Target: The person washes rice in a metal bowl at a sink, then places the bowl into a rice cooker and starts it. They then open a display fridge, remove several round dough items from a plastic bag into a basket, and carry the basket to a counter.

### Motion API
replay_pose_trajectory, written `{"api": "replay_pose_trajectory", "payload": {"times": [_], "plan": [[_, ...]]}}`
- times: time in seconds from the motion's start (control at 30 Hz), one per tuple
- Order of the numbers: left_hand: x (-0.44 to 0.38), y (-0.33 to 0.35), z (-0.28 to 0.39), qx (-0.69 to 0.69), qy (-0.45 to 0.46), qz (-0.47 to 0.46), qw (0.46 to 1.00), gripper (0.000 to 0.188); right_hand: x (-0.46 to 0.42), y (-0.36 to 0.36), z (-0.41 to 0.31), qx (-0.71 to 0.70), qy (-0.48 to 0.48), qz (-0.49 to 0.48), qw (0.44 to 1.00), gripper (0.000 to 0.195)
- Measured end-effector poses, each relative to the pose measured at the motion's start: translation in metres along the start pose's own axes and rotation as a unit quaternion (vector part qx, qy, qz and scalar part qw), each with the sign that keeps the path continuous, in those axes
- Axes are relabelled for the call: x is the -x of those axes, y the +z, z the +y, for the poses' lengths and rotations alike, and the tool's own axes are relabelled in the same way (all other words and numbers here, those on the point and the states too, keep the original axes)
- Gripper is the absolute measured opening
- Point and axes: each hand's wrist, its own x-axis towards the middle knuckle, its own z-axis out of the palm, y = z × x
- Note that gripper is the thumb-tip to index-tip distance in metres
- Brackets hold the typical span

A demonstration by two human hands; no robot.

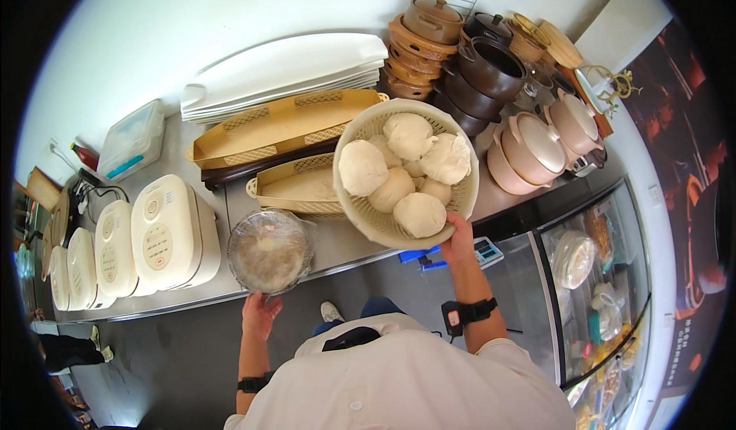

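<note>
My right hand grips the near right rim of a pale plastic colander, held above the right part of the steel counter. Inside sit several round pale lumps, likely dough, some partly hidden under others. My left hand is at the near edge of a round bowl covered in clear plastic film. Its fingertips meet the bowl's edge; whether they grip it I cannot tell. Through the film the contents look pale and brownish. The bowl overlaps the front edge of the counter.
Several white rice cookers line the counter's left. Behind stand gold trays and stacked white platters. Dark pots, brown clay pots and pink pots crowd the right. A glass display case flanks me. Another person's legs show at left.
</note>
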Motion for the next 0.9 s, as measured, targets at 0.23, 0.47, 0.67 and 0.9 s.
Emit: {"api": "replay_pose_trajectory", "payload": {"times": [0.23, 0.47, 0.67, 0.9], "plan": [[-0.029, 0.008, 0.013, 0.004, -0.042, -0.019, 0.999, 0.037, 0.039, 0.014, 0.005, 0.038, -0.033, 0.02, 0.999, 0.043], [-0.028, 0.014, 0.017, 0.014, -0.055, 0.002, 0.998, 0.042, 0.035, 0.008, -0.012, 0.038, -0.025, 0.01, 0.999, 0.044], [-0.027, 0.015, 0.016, 0.021, -0.083, -0.046, 0.995, 0.044, 0.036, 0.002, -0.028, 0.031, -0.029, 0.016, 0.999, 0.046], [-0.035, 0.005, 0.014, 0.023, -0.07, -0.032, 0.997, 0.042, 0.03, -0.001, -0.033, 0.042, -0.039, 0.024, 0.998, 0.048]]}}
